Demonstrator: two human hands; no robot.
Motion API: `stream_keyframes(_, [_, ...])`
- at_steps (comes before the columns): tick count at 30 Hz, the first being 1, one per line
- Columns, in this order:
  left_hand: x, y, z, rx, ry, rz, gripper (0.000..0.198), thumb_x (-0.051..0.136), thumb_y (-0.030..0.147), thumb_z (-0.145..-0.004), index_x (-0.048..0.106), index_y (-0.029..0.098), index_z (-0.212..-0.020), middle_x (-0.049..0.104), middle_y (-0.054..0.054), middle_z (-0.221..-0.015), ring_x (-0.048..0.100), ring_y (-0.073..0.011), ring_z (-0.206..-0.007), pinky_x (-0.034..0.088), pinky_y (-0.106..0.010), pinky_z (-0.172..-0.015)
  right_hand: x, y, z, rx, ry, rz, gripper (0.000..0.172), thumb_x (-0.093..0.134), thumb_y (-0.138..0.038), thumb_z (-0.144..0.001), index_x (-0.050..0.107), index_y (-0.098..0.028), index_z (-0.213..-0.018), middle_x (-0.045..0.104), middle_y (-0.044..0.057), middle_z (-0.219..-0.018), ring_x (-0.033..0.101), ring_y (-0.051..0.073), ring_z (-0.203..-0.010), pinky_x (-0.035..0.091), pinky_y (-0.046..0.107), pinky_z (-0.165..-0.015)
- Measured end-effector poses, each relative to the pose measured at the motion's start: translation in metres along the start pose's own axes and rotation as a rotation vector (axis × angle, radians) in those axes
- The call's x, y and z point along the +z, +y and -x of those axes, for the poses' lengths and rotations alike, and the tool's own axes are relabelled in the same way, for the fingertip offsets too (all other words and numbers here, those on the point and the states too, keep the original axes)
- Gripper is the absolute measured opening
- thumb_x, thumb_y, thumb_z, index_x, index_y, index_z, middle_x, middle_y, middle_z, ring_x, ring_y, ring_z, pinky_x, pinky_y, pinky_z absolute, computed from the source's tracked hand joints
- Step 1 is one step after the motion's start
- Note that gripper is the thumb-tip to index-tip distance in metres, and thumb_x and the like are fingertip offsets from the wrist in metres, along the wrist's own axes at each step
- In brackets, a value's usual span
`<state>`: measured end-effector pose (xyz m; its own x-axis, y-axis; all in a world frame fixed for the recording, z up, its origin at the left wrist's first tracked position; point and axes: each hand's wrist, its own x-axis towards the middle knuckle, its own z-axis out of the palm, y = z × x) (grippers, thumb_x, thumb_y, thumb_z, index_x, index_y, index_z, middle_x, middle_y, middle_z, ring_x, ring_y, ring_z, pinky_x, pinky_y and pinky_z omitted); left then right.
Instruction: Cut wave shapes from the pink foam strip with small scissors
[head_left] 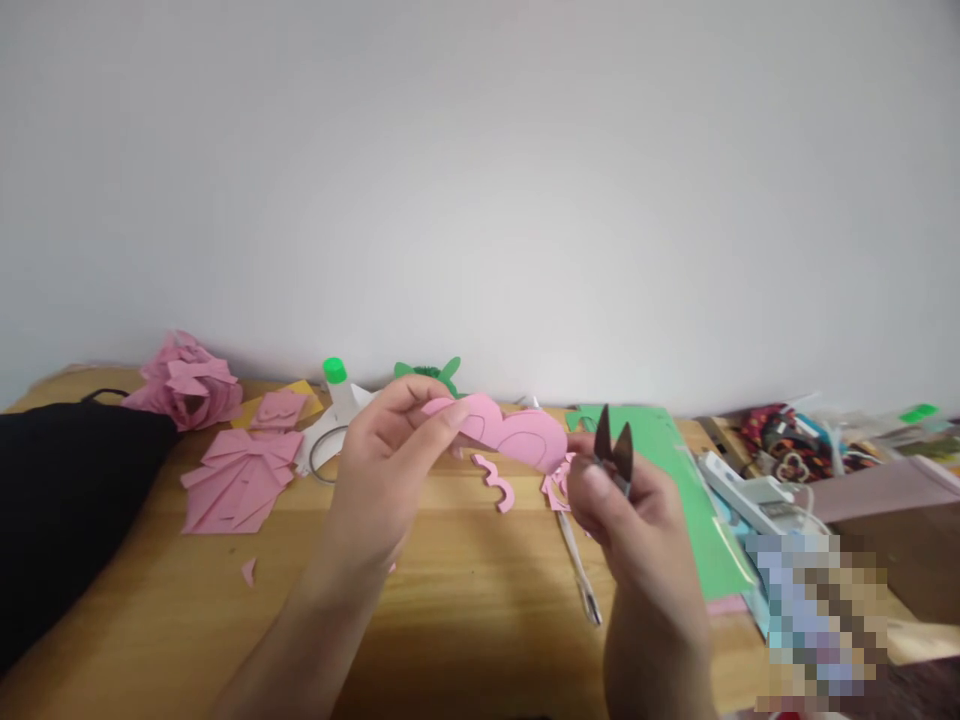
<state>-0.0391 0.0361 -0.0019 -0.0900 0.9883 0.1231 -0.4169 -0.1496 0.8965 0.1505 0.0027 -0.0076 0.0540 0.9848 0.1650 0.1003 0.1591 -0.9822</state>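
My left hand pinches the left end of a pink paper cutout with a scalloped edge and drawn curved lines. The cutout is held above the table. At its right end, my right hand is closed around a pair of scissors. Their dark blades point up and stand slightly apart, clear of the paper. The scissor handles are hidden in my palm. Below the cutout, a curvy pink paper strip lies on the wooden table, and more pink scraps lie near my right hand.
Folded pink paper pieces and a crumpled pink bundle are at left, beside a black cloth item. A green-capped glue stick stands behind my left hand. Green sheets and a white power strip lie at right.
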Motion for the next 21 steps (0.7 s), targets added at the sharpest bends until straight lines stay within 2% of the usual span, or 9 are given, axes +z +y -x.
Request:
stream_keyframes(3, [0.001,-0.002,0.000,0.029,0.055,-0.001,0.011,0.071,0.026,-0.076,0.063,0.022,-0.071,0.056,0.004,-0.060,0.053,-0.0103,-0.059,0.046,-0.023,-0.059,0.022,-0.006,-0.004,-0.013,0.033,-0.093,0.015,0.072,-0.037,-0.082,0.070,-0.022,-0.083,0.047,-0.005,-0.056,0.035,0.009,-0.045,0.028,0.022,-0.041])
stream_keyframes(6, [0.001,-0.006,0.001,0.074,0.082,-0.010,0.010,0.072,0.029,-0.076,0.065,0.023,-0.071,0.059,0.004,-0.062,0.054,-0.0106,-0.059,0.048,-0.024,-0.059,0.031,-0.002,-0.009,-0.011,0.078,-0.176,0.017,0.071,-0.035,-0.083,0.067,-0.020,-0.075,0.048,-0.005,-0.056,0.035,0.007,-0.044,0.030,0.021,-0.040])
stream_keyframes(8, [0.002,-0.009,0.002,0.113,0.076,-0.053,0.011,0.073,0.030,-0.076,0.067,0.023,-0.070,0.063,0.003,-0.063,0.058,-0.0116,-0.060,0.049,-0.024,-0.058,0.032,0.001,-0.011,0.002,0.086,-0.216,0.020,0.071,-0.034,-0.083,0.065,-0.019,-0.072,0.044,-0.006,-0.053,0.033,0.006,-0.042,0.029,0.019,-0.038])
stream_keyframes(14, [0.008,-0.014,0.007,0.119,-0.068,-0.214,0.012,0.067,0.027,-0.083,0.073,0.023,-0.074,0.074,0.000,-0.070,0.068,-0.0164,-0.064,0.057,-0.030,-0.064,0.026,0.000,-0.014,0.071,0.122,-0.283,0.022,0.075,-0.037,-0.078,0.064,-0.019,-0.071,0.038,-0.008,-0.051,0.032,0.006,-0.039,0.027,0.017,-0.033])
stream_keyframes(21, [0.013,-0.020,0.008,0.128,-0.028,-0.300,0.014,0.069,0.030,-0.082,0.074,0.024,-0.071,0.076,0.000,-0.069,0.070,-0.0166,-0.064,0.059,-0.029,-0.066,0.019,0.002,-0.016,0.088,0.144,-0.260,0.022,0.074,-0.038,-0.078,0.064,-0.020,-0.072,0.039,-0.007,-0.051,0.034,0.007,-0.039,0.028,0.017,-0.032])
